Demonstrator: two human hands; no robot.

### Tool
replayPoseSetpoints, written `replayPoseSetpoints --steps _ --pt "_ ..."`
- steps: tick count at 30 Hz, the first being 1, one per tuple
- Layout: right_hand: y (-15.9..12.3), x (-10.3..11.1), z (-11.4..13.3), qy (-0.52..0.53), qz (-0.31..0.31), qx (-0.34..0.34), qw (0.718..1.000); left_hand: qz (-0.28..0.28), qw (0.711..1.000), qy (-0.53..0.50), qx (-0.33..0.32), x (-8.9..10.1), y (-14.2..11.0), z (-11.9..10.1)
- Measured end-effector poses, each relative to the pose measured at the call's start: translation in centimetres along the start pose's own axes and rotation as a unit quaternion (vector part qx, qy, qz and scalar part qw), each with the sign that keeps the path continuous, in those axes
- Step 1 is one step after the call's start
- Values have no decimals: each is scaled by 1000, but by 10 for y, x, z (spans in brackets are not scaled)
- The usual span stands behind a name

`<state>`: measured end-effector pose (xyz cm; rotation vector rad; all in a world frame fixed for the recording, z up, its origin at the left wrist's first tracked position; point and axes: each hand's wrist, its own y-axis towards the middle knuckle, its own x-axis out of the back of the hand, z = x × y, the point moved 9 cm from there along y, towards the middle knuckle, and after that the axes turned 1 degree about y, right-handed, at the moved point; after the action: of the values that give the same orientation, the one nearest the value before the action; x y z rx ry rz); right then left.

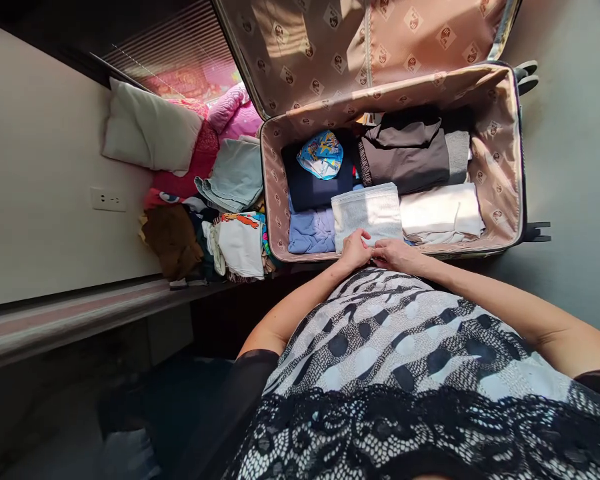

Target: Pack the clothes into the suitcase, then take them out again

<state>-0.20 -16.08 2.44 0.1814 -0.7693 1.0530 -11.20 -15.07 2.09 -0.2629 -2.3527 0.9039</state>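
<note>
An open suitcase [516,160] with a brown patterned lining lies before me, holding folded clothes. At its near rim, my left hand [355,251] has its fingers bent and drawn together beside a light grey folded garment [367,208]. My right hand [396,256] meets it there, fingers closed and tips close to the left fingertips. Whatever is between the fingers is too small or hidden to make out. A cream folded garment [443,212] lies just right of the grey one, and a periwinkle garment [311,230] is to its left.
Behind are dark folded clothes [410,150] and a blue printed cap-like item [322,155]. The raised suitcase lid [310,60] stands at the far side. Left of the case lie a clothes pile [175,240], a pale blue garment [235,175] and a white pillow [150,130].
</note>
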Motion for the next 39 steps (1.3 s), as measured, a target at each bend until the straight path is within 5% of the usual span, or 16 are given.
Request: replayPoseSetpoints --steps 7,13,20,25,32,39 --pt "-10 -12 1 -115 5 60 991 61 995 76 -20 -10 8 2" --pt "-13 -9 2 -69 9 91 993 125 962 153 -190 -8 2 -14" --pt "-14 -4 3 -38 -5 89 995 208 937 129 -249 -8 1 -13" --pt "-22 4 -10 -4 -6 35 999 237 925 78 -286 -10 -3 -11" --pt "-21 9 -15 48 -19 -23 998 162 940 102 -283 -11 1 -23" --pt "-19 17 -14 110 -7 -75 991 215 912 135 -322 -18 -1 -37"
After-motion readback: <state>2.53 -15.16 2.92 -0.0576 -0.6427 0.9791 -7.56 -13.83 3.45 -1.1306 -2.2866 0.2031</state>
